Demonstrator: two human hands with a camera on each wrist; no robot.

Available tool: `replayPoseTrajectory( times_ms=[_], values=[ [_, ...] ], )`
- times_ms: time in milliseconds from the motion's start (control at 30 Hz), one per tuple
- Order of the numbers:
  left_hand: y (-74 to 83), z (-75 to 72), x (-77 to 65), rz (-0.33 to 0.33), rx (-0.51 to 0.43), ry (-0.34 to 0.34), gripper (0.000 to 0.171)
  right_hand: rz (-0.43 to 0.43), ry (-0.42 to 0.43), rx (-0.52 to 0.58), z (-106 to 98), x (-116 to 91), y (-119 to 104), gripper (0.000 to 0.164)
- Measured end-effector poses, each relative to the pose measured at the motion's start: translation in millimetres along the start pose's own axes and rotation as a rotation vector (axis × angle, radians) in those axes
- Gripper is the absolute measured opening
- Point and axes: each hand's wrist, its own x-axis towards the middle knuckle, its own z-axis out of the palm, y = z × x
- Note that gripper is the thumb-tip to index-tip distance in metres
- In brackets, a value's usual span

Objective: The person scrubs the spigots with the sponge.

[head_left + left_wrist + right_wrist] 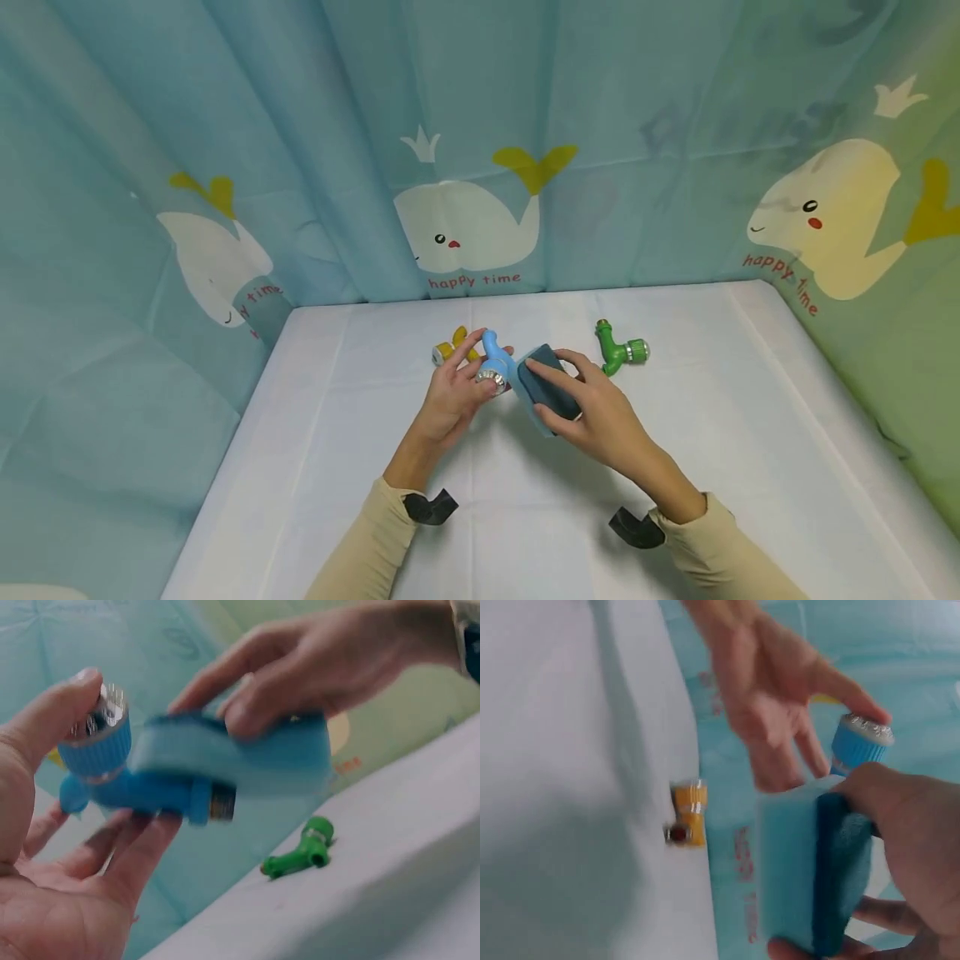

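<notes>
My left hand holds a blue faucet above the table, its thumb on the silver-topped knob and its fingers under the body. My right hand grips a two-tone blue sponge between thumb and fingers. In the left wrist view the sponge overlaps the faucet's body near its threaded end, and motion blurs it. From the right wrist view, the sponge hides most of the faucet, leaving the knob visible.
On the white table, a yellow faucet lies behind my left hand, partly hidden. A green faucet lies beyond my right hand. Light blue curtains with whale prints stand around the table's back and sides.
</notes>
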Motion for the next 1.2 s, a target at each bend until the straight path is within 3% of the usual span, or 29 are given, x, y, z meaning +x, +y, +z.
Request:
replayPoseTrajectory(
  times_ms=[100,167,300,500,700,833,933,1000,1200],
  values=[
    [0.8,1.8,0.7,-0.016,0.023,0.037,0.083,0.028,-0.031,-0.072,-0.1,0.5,2.4,0.053],
    [0.6,1.8,-0.6,-0.021,0.026,0.052,0.084,0.047,-0.033,-0.061,-0.5,1.2,3.9,0.054],
    [0.1,2.3,-1.0,-0.008,0.022,0.048,0.086,0.020,-0.027,-0.006,-0.5,5.0,1.0,0.054],
    [-2.1,2.1,-1.1,-0.019,0.083,0.038,0.090,0.040,-0.060,-0.063,-4.1,10.4,4.2,0.053],
    [-1.9,1.3,-2.8,-0.038,0.130,-0.061,0.096,0.017,-0.028,0.118,-5.8,23.7,10.6,0.056],
    [-0.5,1.1,-3.7,-0.045,0.128,-0.133,0.101,0.028,-0.020,0.056,-7.9,25.6,16.8,0.055],
    [-2.5,1.6,-4.1,-0.069,0.095,-0.153,0.097,0.062,0.008,0.073,-11.8,22.4,21.0,0.055],
    [-4.8,3.2,-3.7,-0.090,0.064,-0.145,0.094,0.066,0.023,0.122,-14.5,21.2,21.6,0.057],
    [-11.3,9.9,-4.3,-0.167,-0.008,-0.028,0.101,0.045,0.042,0.152,-20.0,18.4,22.3,0.057]
  ],
)
